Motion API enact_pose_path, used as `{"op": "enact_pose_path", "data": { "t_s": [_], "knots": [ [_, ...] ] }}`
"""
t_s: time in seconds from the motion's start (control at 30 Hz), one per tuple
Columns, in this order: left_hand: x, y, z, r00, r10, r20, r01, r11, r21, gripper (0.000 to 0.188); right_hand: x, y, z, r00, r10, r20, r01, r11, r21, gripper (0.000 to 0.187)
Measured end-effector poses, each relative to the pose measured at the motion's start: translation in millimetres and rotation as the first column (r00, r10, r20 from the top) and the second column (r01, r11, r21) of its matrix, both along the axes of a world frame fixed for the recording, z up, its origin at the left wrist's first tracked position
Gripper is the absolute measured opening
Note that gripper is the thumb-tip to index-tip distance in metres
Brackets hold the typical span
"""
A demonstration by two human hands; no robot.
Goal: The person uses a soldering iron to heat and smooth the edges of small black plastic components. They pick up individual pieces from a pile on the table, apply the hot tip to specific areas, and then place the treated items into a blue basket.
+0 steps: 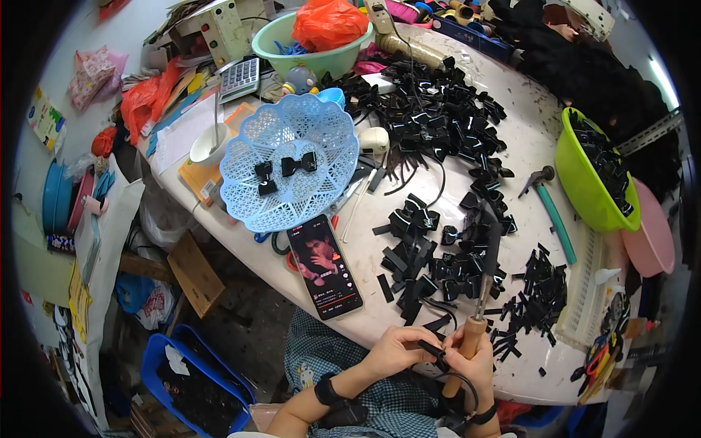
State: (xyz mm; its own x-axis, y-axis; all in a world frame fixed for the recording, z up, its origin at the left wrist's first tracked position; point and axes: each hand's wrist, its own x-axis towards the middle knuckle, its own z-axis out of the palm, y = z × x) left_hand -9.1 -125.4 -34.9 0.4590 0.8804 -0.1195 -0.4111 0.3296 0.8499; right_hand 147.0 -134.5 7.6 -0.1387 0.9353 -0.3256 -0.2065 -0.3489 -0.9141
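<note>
At the table's near edge, my left hand point(394, 352) pinches a small black ribbon piece point(432, 349). My right hand point(478, 361) is closed round the wooden handle of a soldering iron point(473, 337), whose metal shaft points up and away over the table. The right fingertips meet the left ones at the black piece, and its far end is hidden by them. Just beyond my hands lie black bows point(456, 281) and short black strips point(409, 259). More cut black strips point(537, 296) are heaped to the right.
A blue lattice basket point(241, 186) holds two black bows. Beside it lies a phone point(326, 288) with its screen lit. A large pile of bows point(438, 117) covers the far table. At right stand a lime basin point(566, 171), a pink basin point(650, 241) and a green-handled hammer point(555, 219).
</note>
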Motion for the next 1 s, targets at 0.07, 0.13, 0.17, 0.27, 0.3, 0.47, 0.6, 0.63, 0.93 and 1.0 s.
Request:
{"op": "enact_pose_path", "data": {
  "t_s": [0.07, 0.13, 0.17, 0.27, 0.3, 0.47, 0.6, 0.63, 0.93, 1.0],
  "knots": [
    [1, -1, 0, 0.997, 0.072, 0.019, -0.074, 0.989, 0.125, 0.014, 1, 1, 3, 1.000, 0.024, -0.010, -0.024, 0.999, -0.034, 0.027],
    [4, -2, 1, 0.992, 0.096, 0.082, -0.098, 0.995, 0.016, 0.016, 3, 1, 4, 0.999, 0.047, -0.002, -0.047, 0.996, -0.074, 0.026],
    [5, -2, 3, 0.988, 0.111, 0.112, -0.107, 0.993, -0.040, 0.017, 3, 2, 4, 0.999, 0.047, -0.003, -0.047, 0.995, -0.084, 0.026],
    [6, -1, 12, 0.983, 0.159, -0.095, -0.164, 0.985, -0.048, 0.019, 0, 0, 1, 0.999, -0.023, -0.046, 0.018, 0.994, -0.105, 0.027],
    [6, -1, 12, 0.985, 0.132, -0.114, -0.142, 0.987, -0.082, 0.019, -1, 0, -1, 0.999, -0.049, -0.016, 0.048, 0.997, -0.067, 0.027],
    [4, -2, 14, 0.977, 0.045, -0.209, -0.073, 0.989, -0.130, 0.017, -5, 1, 2, 0.987, -0.122, 0.104, 0.121, 0.992, 0.017, 0.030],
    [-1, 0, 12, 0.965, 0.012, -0.263, -0.033, 0.996, -0.078, 0.013, -1, -2, -8, 0.972, -0.153, 0.179, 0.134, 0.984, 0.114, 0.026],
    [-3, 1, 13, 0.961, -0.012, -0.276, -0.010, 0.997, -0.077, 0.013, 3, -5, -12, 0.968, -0.165, 0.188, 0.140, 0.981, 0.138, 0.025],
    [-36, 24, 18, 0.969, 0.169, -0.180, -0.184, 0.981, -0.068, 0.019, 65, -25, 3, 0.708, 0.118, 0.696, -0.281, 0.952, 0.124, 0.019],
    [-38, 27, 19, 0.965, 0.197, -0.174, -0.212, 0.975, -0.071, 0.019, 70, -31, 5, 0.693, 0.181, 0.698, -0.320, 0.945, 0.073, 0.021]
  ]
}}
